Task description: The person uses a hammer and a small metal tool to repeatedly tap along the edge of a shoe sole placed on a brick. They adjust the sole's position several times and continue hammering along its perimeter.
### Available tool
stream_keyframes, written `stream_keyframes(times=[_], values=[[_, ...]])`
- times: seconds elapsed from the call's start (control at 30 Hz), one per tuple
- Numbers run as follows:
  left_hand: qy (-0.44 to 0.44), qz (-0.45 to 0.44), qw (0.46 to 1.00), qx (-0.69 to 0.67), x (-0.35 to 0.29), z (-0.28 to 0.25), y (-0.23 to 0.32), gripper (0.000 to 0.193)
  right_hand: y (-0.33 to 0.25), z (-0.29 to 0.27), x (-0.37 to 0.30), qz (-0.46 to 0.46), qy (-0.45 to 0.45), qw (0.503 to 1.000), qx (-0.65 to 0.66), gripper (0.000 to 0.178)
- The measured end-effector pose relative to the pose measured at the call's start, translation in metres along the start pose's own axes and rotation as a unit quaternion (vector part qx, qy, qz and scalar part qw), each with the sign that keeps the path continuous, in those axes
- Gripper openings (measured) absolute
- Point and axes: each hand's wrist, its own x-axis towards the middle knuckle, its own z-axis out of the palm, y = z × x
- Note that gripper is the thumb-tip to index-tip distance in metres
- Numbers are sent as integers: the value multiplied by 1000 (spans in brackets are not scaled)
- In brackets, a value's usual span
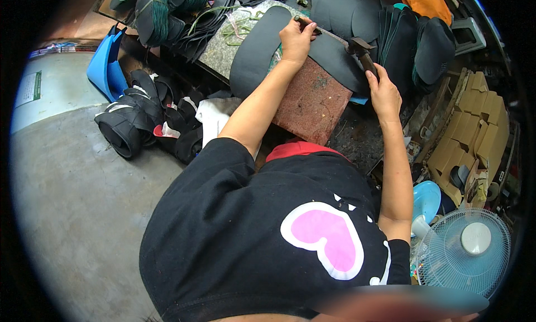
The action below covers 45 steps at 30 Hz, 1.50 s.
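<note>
My right hand [384, 96] is closed round the handle of a hammer [361, 46], whose metal head is raised above the work surface. In my left hand [297, 41] is a short dark rod-like tool [307, 25], perhaps a punch, gripped between thumb and fingers; its lower end is hard to make out. Beneath both tools lies a black shoe sole [335, 57], flat on a reddish-brown stone slab [312, 101]. Another black sole [257, 51] lies left of my left wrist, partly over a grey stone slab [220, 51].
Bundles of black soles [399, 43] stand at the back right, more tied with green cord [160, 15] at the back left. Dark rolled pieces [131, 115] lie on the floor at left, near a blue folder-like object [108, 65]. A fan [463, 252] stands at lower right beside cardboard [474, 126].
</note>
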Motion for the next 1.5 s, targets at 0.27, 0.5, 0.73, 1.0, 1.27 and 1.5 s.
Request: stream_keyframes(times=[0.27, 0.5, 0.73, 1.0, 1.27, 1.5], values=[[-41, 128, 976, 169, 3, 0, 1, 14, -39, -54, 7, -151, 133, 940, 275, 38], [-50, 319, 878, 354, -2, 16, 4, 13, -48, -21, 4, -61, 68, 989, 114, 41], [22, 15, 1000, 4, 2, 10, -3, 10, -5, -7, -4, -4, 20, 999, -30, 41], [-65, 51, 993, 84, 2, 6, -4, 10, -23, -30, -5, -10, 42, 998, 46, 37], [-69, 328, 883, 329, -11, 21, 1, 13, -44, -28, -5, -236, 254, 933, 95, 38], [-24, 44, 998, 40, -3, 18, -6, 11, -3, -23, -12, -40, 88, 995, -7, 40]])
